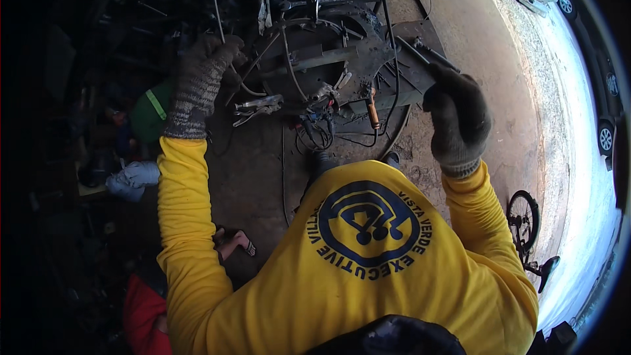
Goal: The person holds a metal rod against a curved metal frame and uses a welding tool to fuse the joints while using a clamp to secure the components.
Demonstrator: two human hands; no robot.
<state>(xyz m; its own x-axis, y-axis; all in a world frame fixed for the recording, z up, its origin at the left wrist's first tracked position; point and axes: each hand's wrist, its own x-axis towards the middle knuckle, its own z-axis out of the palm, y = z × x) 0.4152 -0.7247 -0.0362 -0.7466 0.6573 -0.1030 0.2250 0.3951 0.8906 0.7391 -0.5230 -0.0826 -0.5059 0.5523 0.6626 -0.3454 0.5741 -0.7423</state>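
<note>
In a grey knitted glove, my left hand [207, 79] is closed around a thin, bent metal rod [217, 0]. The rod rises above the fist, and a curved length comes out below it toward the locking pliers [259, 106]. My right hand [458, 121], in a dark glove, is raised at the right with curled fingers. Beside its fingertips are a dark bar [437, 54] and a thin rod [412, 49]; whether the hand grips the bar is unclear. Between my hands lies a dark, round metal frame [315, 59] with curved bars and clamps on it.
An orange-handled tool [373, 110] with a black cable [396, 46] hangs at the frame's near edge. Loose cables [315, 135] lie below. Another person's sandalled foot [246, 243] and red garment [146, 315] are at the lower left. A bicycle [524, 223] stands at the right.
</note>
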